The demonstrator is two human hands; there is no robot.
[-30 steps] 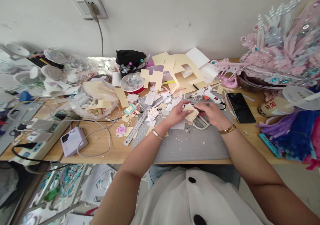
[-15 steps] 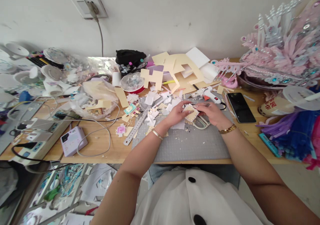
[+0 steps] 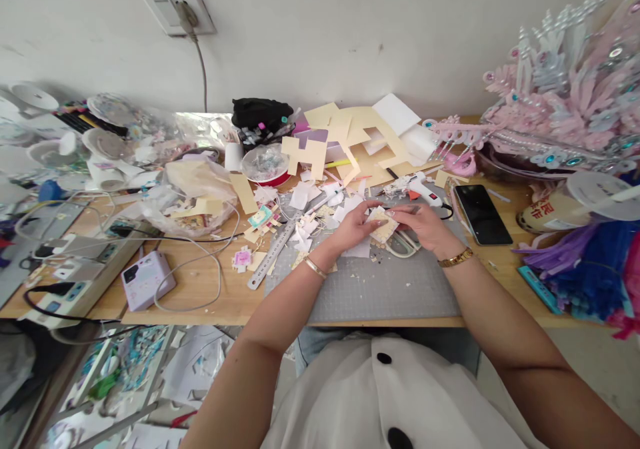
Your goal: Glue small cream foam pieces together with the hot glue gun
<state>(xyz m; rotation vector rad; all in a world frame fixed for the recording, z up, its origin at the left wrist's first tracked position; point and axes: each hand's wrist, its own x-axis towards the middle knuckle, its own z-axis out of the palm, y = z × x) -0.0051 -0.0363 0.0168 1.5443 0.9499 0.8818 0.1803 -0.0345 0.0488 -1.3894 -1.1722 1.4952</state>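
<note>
Between my two hands, above the grey cutting mat [image 3: 370, 289], is a small cream cardboard piece [image 3: 383, 229] with a patterned face. My left hand [image 3: 356, 226] grips its left side, fingers closed. On the upper right edge, my right hand [image 3: 419, 222] pinches the same piece with thumb and fingers. Just below it lie scissors [image 3: 404, 246] with pale handles, partly hidden by the piece and my right hand. A white glue gun [image 3: 424, 189] rests behind my right hand. Paper scraps [image 3: 305, 229] and a metal ruler [image 3: 273, 254] are left of my left hand.
Cut cream card sheets [image 3: 370, 139] lie at the back. A phone [image 3: 483, 214] and a drink cup [image 3: 555, 209] stand on the right, near pink beaded decorations [image 3: 560, 122]. On the left are a lilac device [image 3: 147, 280], loose cables and a power strip [image 3: 80, 289].
The cardboard piece has tilted slightly in my fingers, and my right fingers have shifted a little on its edge. Everything else on the table stays put.
</note>
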